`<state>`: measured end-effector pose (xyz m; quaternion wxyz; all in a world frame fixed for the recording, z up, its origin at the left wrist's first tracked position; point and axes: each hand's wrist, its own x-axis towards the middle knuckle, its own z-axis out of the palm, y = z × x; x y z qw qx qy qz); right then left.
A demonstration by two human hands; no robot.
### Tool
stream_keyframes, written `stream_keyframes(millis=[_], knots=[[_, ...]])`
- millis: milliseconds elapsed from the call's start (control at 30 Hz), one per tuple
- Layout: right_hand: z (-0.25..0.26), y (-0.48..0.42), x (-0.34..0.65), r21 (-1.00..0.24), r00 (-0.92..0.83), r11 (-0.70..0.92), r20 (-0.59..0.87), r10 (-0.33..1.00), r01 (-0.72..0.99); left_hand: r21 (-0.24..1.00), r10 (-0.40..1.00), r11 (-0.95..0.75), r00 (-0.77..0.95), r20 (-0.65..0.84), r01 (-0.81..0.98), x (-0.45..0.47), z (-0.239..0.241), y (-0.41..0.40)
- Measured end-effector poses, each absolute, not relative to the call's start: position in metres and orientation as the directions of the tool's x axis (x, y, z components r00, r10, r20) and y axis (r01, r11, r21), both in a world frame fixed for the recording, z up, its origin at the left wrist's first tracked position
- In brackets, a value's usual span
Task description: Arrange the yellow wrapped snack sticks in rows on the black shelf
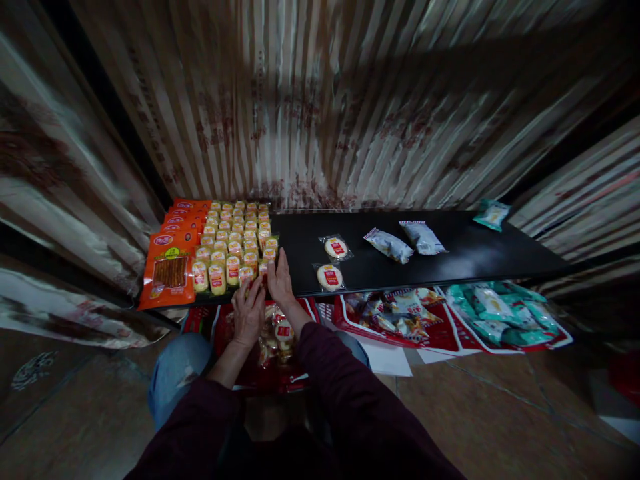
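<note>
Rows of small wrapped yellow cakes (233,268) stand close together at the left of a black shelf (310,230). My left hand (249,312) is at the front edge of these rows, its fingertips touching the front cakes, fingers slightly bent and apart. Along the right side of the rows lies my right hand (281,283), fingers stretched out and flat against the end cakes. Part of the front row is hidden behind both hands. Below them, between my knees, a red basket (295,381) holds more wrapped cakes (284,330).
Orange snack pouches (170,270) overlap at the shelf's left end. Two round white wrapped cakes (331,276) lie mid-shelf, with two whitish packets (390,245) and a green packet (493,215) farther right. Red baskets (453,333) of packets sit below. A curtain (310,100) hangs behind.
</note>
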<state>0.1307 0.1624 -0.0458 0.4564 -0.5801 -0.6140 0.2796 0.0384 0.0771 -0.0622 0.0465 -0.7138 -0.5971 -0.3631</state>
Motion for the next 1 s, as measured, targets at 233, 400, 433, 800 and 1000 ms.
stream_keyframes(millis=[233,400,433,800,1000], knots=[[-0.037,0.173,0.124,-0.891,0.086,0.15,0.206,0.975,0.428,0.235,0.871,-0.226,0.087,0.484,0.945,0.037,-0.05,0.091],[-0.034,0.175,0.123,-0.878,-0.026,0.161,0.167,0.986,0.451,0.226,0.891,-0.187,0.068,0.45,0.956,0.04,-0.048,0.095],[-0.034,0.175,0.123,-0.873,-0.044,0.169,0.168,0.985,0.457,0.228,0.891,-0.183,0.064,0.449,0.956,0.04,-0.048,0.096],[-0.026,0.172,0.113,-0.872,0.058,0.087,0.131,0.99,0.482,0.192,0.879,-0.175,0.065,0.473,0.966,0.04,-0.059,0.101],[-0.026,0.172,0.112,-0.862,0.024,0.099,0.128,0.991,0.497,0.228,0.874,-0.197,0.065,0.482,0.954,0.04,-0.063,0.103]])
